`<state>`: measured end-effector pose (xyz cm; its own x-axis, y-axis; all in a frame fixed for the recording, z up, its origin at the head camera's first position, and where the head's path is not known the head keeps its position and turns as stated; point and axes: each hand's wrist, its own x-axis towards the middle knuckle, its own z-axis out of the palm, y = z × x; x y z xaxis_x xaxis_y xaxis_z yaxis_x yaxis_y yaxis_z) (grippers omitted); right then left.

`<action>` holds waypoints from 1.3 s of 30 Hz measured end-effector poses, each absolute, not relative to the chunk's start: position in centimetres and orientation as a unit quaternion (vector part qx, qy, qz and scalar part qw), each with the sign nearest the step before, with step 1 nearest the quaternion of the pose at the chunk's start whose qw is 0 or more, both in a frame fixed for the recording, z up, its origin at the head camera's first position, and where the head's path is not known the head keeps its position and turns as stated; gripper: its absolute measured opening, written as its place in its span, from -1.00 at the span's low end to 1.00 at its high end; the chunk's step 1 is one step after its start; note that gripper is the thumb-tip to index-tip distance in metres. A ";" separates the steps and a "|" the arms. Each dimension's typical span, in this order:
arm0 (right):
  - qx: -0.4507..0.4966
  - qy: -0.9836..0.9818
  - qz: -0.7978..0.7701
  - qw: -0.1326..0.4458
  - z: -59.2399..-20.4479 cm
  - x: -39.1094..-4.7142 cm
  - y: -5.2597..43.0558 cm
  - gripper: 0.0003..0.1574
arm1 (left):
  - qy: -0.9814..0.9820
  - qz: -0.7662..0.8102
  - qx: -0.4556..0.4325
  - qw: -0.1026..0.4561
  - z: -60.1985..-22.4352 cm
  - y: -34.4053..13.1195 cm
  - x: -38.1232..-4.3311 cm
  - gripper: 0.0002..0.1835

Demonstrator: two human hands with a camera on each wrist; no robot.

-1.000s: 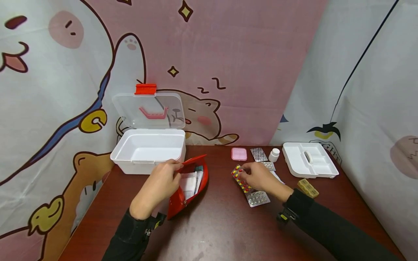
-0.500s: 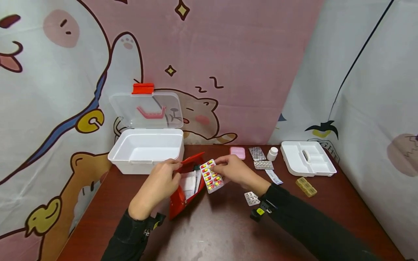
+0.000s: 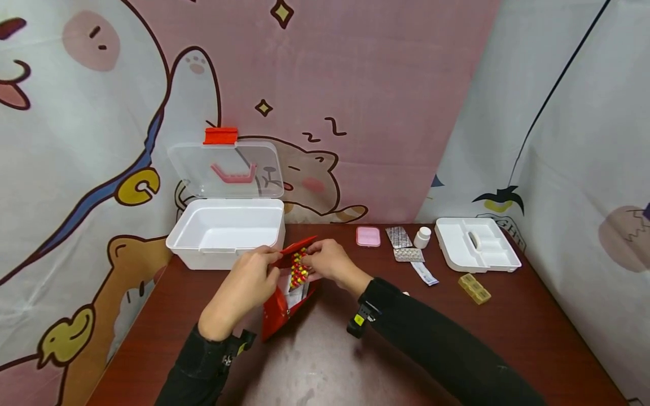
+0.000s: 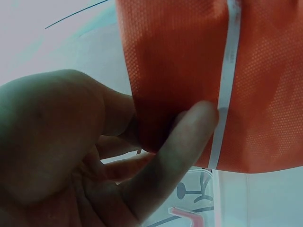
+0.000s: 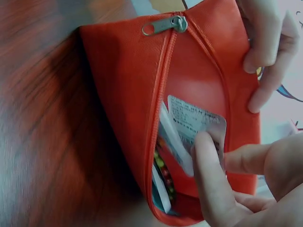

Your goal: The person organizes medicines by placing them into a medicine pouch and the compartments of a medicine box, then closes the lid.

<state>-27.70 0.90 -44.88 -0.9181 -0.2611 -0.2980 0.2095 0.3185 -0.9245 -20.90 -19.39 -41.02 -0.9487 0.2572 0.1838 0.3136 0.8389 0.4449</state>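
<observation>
A red zip pouch (image 3: 274,318) stands unzipped on the table, white packets (image 5: 171,137) inside it. My left hand (image 3: 246,285) pinches its upper edge, thumb on one face in the left wrist view. My right hand (image 3: 332,264) holds a blister pack (image 3: 298,270) of red and yellow capsules, partly inside the pouch's mouth. In the right wrist view the pack's printed foil back (image 5: 189,116) faces up between thumb and fingers. Deeper in the pouch, red and green capsules (image 5: 164,174) show beside a white packet. The zip pull (image 5: 163,26) hangs at one end.
Behind the left hand is a white box (image 3: 203,256), its clear lid raised. To the right lie a pink case (image 3: 368,237), blister packs (image 3: 398,237), a sachet (image 3: 424,273), a white bottle (image 3: 422,237), a white tray (image 3: 452,256) and a yellow pill organizer (image 3: 474,288).
My right hand has lifted the capsule blister pack from the table and carried it left into the pouch's mouth. The left hand keeps its hold on the pouch.
</observation>
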 end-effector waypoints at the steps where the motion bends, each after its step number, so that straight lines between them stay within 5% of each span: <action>1: -0.010 0.788 -0.582 0.201 -45.0 -27.8 0.6 -0.55 | -0.957 -0.242 -0.149 0.057 -41.0 -19.4 -20.9 -0.60; 18: 0.016 0.829 -0.545 0.121 -46.2 -27.9 -2.1 -0.72 | -0.952 -0.252 -0.162 0.069 -40.9 -19.5 -20.9 -0.60; 39: 0.029 0.846 -0.521 0.104 -47.7 -29.3 -2.1 -0.72 | -0.952 -0.260 -0.154 0.045 -40.8 -19.7 -20.8 -0.59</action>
